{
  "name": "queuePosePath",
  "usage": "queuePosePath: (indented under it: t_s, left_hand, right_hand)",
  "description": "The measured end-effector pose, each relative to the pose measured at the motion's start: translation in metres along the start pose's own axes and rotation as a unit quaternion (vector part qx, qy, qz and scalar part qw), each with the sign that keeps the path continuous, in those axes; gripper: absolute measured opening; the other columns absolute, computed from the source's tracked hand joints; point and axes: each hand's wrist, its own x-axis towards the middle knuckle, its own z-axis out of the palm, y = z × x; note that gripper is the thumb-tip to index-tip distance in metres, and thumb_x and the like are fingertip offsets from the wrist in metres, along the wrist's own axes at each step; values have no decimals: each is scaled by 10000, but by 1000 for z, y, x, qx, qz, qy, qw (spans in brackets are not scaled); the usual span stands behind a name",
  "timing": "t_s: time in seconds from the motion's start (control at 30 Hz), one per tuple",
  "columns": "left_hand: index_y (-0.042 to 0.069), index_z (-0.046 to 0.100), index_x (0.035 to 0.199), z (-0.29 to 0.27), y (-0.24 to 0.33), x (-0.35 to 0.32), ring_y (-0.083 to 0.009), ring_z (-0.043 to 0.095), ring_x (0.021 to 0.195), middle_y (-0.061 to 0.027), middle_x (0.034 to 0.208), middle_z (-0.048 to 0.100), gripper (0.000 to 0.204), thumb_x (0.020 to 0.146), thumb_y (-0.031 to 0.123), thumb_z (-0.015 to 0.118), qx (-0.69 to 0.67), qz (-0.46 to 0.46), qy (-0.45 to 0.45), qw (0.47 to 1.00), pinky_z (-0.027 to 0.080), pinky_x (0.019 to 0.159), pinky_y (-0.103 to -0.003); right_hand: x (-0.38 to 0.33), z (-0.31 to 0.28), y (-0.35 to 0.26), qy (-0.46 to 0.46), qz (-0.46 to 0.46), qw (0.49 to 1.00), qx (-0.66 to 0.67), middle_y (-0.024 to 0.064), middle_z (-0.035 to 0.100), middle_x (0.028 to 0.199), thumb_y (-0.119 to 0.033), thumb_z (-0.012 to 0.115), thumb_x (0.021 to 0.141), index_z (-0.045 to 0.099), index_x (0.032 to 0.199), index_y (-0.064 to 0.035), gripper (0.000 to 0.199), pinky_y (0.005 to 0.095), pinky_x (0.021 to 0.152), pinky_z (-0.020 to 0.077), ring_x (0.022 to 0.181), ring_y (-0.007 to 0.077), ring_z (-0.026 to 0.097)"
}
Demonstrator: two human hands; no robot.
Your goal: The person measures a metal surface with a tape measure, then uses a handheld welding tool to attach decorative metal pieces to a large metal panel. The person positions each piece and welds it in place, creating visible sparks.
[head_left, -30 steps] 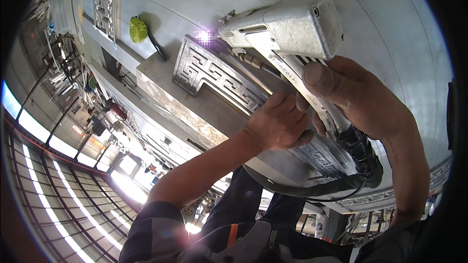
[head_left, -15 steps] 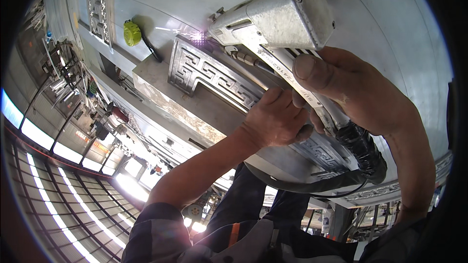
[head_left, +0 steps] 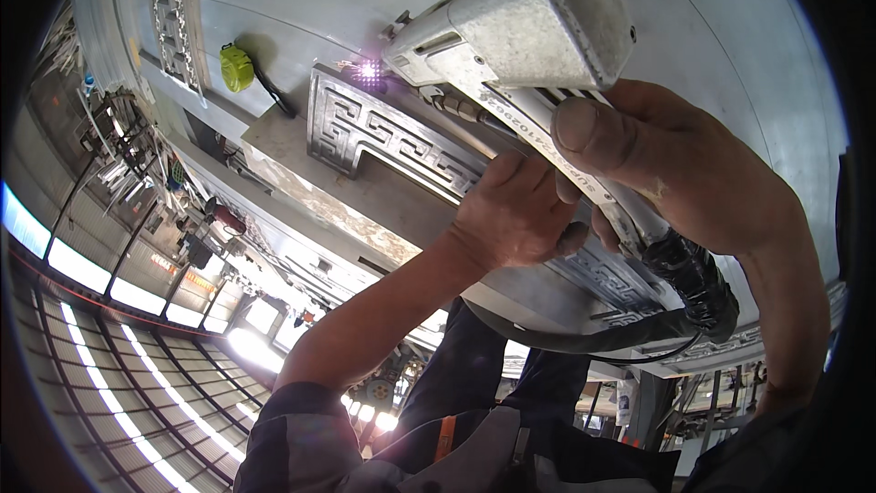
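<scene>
Grips the silvery handheld welding gun (head_left: 538, 27) by its handle (head_left: 598, 184) in the right hand (head_left: 675, 160), thumb laid along the side. Curls the left hand (head_left: 516, 215) into a fist beside that handle, above the grey metal fretwork panel (head_left: 365, 128); cannot tell whether around anything. Points the gun toward the panel's upper edge, near the left corner, at a violet-white spark (head_left: 369, 71). Has a yellow-green tape measure (head_left: 236, 68) farther left, on grey sheet metal (head_left: 301, 0).
</scene>
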Motion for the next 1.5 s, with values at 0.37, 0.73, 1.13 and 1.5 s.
queuePosePath:
  t_s: [0.37,0.73,1.13,1.5]
  left_hand:
    - [153,664,752,2,1,2,-187,597,843,1,805,593,294,739,438,731,-24,3,20,999,419,800,-374]
    - [135,604,679,2,1,0,-209,548,777,-15,757,524,322,689,427,741,-15,-3,-19,1000,429,749,-369]
    - [131,682,792,-1,1,1,-205,619,944,-25,877,620,336,734,457,738,22,16,-11,1000,435,816,-382]
    - [139,686,822,1,1,-2,-207,609,981,-23,932,646,352,726,476,727,8,6,-11,1000,432,835,-380]
  right_hand:
    - [-11,-3,-2,-6,9,1000,1,162,688,893,-755,634,881,578,1303,103,958,331,596,582,701,209,695]
    - [-19,-7,9,-3,-98,992,78,169,692,848,-706,591,933,563,1345,64,873,343,498,571,639,193,700]
    - [16,-1,8,12,-87,996,14,149,691,1040,-626,576,998,500,1435,70,826,316,609,583,808,176,698]
    - [16,1,-2,35,-26,998,-46,204,682,1163,-689,605,944,496,1451,73,921,343,843,580,1084,247,678]
